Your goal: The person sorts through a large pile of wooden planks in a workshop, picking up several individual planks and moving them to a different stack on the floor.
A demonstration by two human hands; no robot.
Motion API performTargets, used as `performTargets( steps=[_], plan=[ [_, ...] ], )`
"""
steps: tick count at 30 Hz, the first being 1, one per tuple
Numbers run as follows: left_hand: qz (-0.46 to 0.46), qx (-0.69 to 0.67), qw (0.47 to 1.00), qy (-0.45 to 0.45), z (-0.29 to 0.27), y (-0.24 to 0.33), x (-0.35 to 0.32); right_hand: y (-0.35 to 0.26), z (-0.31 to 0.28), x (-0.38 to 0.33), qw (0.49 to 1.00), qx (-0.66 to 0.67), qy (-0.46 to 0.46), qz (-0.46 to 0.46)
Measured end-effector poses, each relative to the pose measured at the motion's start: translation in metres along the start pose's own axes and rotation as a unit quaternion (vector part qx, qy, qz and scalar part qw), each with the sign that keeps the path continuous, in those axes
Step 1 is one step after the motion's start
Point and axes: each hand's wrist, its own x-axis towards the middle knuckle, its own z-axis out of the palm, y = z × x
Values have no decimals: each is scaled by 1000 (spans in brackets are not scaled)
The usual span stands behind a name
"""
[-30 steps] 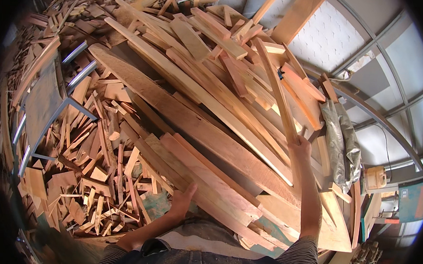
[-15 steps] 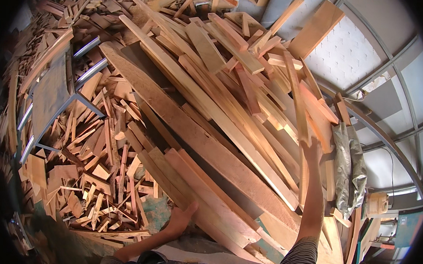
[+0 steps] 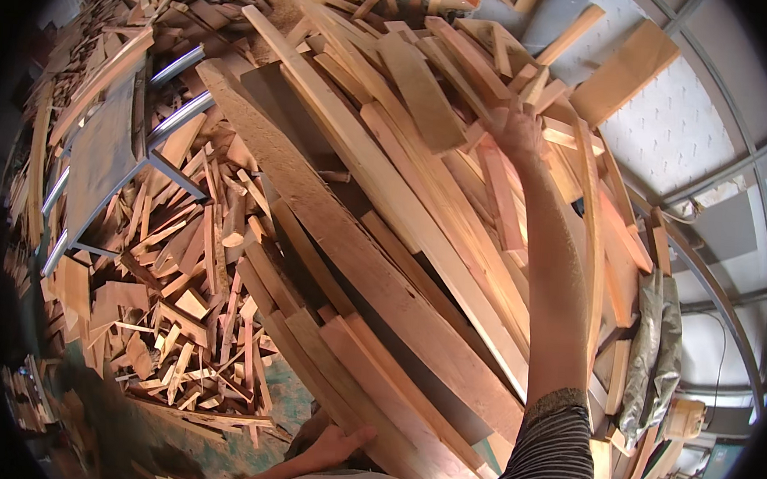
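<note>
Long wooden boards (image 3: 403, 214) lie in a slanting stack in front of me. My right hand (image 3: 520, 132) stretches far across the stack, its fingers closed over the near end of a pinkish board (image 3: 472, 59). Short offcuts and other board ends lie around that hand. Close to my body, my left hand (image 3: 337, 447) is at the edge of a wooden plank (image 3: 348, 391), with the thumb on the wood and the other fingers mostly hidden. A wide, rough-edged board (image 3: 340, 228) runs between my two hands.
Scrap wood (image 3: 195, 307) is heaped at the left, beside a metal-legged stand (image 3: 108, 152) with a worn top. A curved metal bar (image 3: 731, 305) and a draped grey cover (image 3: 648, 361) are at the right. A wide board (image 3: 626, 74) leans against the far-right panels.
My right hand has left the upright strip at the right and reached farther forward and left, onto the far boards. My left hand stays by the near plank. The view has shifted slightly.
</note>
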Motion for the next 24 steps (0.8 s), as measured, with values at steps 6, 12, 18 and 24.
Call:
performTargets(
  steps=[6, 12, 18, 24],
  plan=[
    [-40, 15, 999, 9, -1, -5, 3, -36, -1, 31, 983, -135, -115, 42],
    [8, -1, 1000, 10, -4, -17, 6, -13, 19, 29, 989, -126, -76, 13],
    [4, 33, 999, 18, 1, 2, 3, -21, -2, -3, 993, -77, -82, 22],
    [-39, 73, 996, 15, 8, 44, -15, -3, -9, -9, 990, -75, -116, 41]
  ],
)
